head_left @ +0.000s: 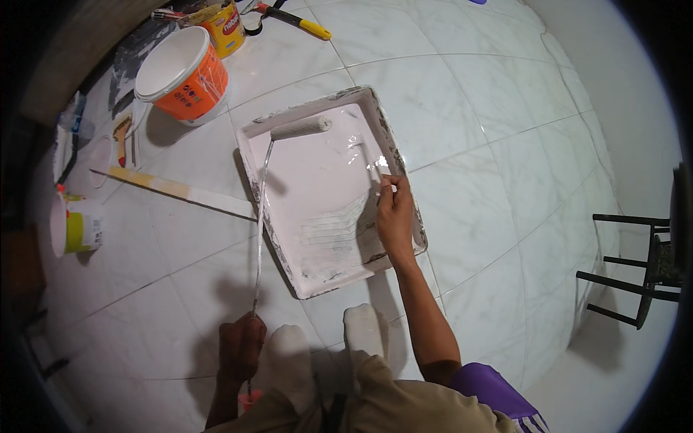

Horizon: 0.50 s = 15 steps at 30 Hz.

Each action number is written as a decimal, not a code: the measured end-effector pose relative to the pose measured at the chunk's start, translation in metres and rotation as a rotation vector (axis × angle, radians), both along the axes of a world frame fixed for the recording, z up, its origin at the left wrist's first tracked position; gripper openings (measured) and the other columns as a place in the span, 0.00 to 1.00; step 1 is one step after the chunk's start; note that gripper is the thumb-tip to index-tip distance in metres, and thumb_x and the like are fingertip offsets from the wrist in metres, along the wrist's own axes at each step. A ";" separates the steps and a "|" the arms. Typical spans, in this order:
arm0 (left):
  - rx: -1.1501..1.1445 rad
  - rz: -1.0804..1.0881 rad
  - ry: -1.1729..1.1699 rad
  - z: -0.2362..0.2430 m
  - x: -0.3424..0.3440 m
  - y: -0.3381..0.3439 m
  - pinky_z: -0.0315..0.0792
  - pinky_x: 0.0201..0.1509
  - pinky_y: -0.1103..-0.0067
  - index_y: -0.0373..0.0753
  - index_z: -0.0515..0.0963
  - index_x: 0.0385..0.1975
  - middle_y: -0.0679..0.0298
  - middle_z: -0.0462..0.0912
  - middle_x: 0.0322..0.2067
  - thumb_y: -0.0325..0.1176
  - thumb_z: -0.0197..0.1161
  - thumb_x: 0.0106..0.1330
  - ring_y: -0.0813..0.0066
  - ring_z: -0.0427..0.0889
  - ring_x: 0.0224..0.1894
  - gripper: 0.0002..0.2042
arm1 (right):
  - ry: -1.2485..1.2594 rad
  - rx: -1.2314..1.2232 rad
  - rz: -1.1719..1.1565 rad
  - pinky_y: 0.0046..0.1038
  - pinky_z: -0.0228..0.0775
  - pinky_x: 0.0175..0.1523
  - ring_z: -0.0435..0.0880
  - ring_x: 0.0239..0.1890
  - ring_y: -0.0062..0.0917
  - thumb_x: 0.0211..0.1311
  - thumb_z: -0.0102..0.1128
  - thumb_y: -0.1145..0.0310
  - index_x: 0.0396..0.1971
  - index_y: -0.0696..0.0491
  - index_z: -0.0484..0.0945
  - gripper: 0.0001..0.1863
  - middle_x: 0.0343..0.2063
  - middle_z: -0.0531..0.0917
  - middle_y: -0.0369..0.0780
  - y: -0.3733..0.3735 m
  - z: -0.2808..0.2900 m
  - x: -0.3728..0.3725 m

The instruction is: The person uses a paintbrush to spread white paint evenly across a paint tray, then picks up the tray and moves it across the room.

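A paint tray (pixel 291 283) holding pale pinkish-white paint (pixel 310 173) lies on the floor in front of my feet. My left hand (pixel 242 345) is closed round the long rod (pixel 260 249) of a paint roller, whose coated sleeve (pixel 303 128) rests at the tray's far left. Over the tray's right side, my right hand (pixel 395 216) pinches a thin pale stick-like piece (pixel 382 170); its far end blends into the wet paint, so its kind is unclear. The ridged ramp at the tray's near end shows through the paint.
A white-and-orange bucket (pixel 191 90) stands far left beside a yellow can (pixel 225 32). Past them lies a yellow-handled tool (pixel 310 27). A long flat strip (pixel 180 191) reaches the tray's left edge. Also left are a brush (pixel 121 137) and a green-and-white tub (pixel 79 227); a dark chair (pixel 650 260) is right.
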<state>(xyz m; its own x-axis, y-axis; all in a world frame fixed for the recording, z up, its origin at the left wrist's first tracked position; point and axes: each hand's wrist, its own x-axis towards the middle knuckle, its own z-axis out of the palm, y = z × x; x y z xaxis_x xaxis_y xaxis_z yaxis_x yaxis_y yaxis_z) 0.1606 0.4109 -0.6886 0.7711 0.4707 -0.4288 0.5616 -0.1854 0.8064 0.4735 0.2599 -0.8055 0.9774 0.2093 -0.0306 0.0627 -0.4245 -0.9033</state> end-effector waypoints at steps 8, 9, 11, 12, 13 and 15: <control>-0.173 0.034 0.071 0.004 -0.004 0.007 0.59 0.21 0.71 0.36 0.70 0.25 0.58 0.69 0.18 0.27 0.54 0.68 0.62 0.66 0.16 0.08 | -0.001 -0.153 0.018 0.39 0.70 0.38 0.81 0.29 0.40 0.78 0.47 0.64 0.45 0.61 0.73 0.14 0.26 0.81 0.50 -0.005 0.019 -0.005; -0.011 -0.051 -0.001 0.000 -0.005 0.007 0.59 0.21 0.71 0.36 0.69 0.25 0.58 0.69 0.18 0.28 0.54 0.69 0.62 0.66 0.16 0.09 | -0.065 -0.140 -0.014 0.39 0.69 0.37 0.81 0.29 0.39 0.78 0.47 0.64 0.45 0.61 0.73 0.14 0.25 0.81 0.49 -0.008 0.004 -0.004; 0.300 -0.216 -0.129 -0.011 -0.006 0.006 0.60 0.21 0.71 0.35 0.69 0.24 0.58 0.69 0.18 0.28 0.53 0.70 0.63 0.66 0.16 0.10 | 0.138 -0.093 0.092 0.40 0.69 0.37 0.81 0.29 0.39 0.78 0.47 0.63 0.46 0.61 0.73 0.14 0.25 0.81 0.49 -0.007 0.016 -0.007; 0.192 -0.144 -0.069 -0.008 -0.011 0.007 0.60 0.22 0.71 0.35 0.69 0.24 0.58 0.69 0.19 0.27 0.53 0.70 0.63 0.66 0.16 0.10 | 0.240 -0.071 0.146 0.40 0.69 0.37 0.81 0.29 0.39 0.78 0.47 0.63 0.46 0.61 0.73 0.14 0.25 0.81 0.49 -0.005 0.019 -0.009; 0.074 -0.086 -0.031 0.001 -0.004 0.008 0.60 0.22 0.71 0.35 0.68 0.23 0.58 0.70 0.19 0.27 0.53 0.70 0.62 0.66 0.16 0.10 | 0.181 -0.093 0.080 0.40 0.69 0.38 0.81 0.29 0.40 0.78 0.47 0.63 0.46 0.61 0.73 0.15 0.25 0.81 0.49 -0.009 0.020 -0.009; -0.023 -0.056 -0.025 0.001 0.004 0.005 0.61 0.21 0.72 0.36 0.69 0.22 0.61 0.69 0.16 0.32 0.50 0.72 0.67 0.66 0.16 0.14 | 0.061 -0.136 -0.051 0.41 0.69 0.38 0.81 0.29 0.40 0.78 0.47 0.63 0.47 0.61 0.73 0.15 0.26 0.81 0.50 -0.017 0.022 -0.007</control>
<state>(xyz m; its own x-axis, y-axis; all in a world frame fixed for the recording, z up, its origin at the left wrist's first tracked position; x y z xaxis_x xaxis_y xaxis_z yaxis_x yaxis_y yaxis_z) 0.1650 0.4159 -0.6876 0.8065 0.4167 -0.4194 0.5306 -0.1973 0.8243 0.4663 0.2426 -0.7836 0.9821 0.1493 -0.1150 -0.0154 -0.5448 -0.8384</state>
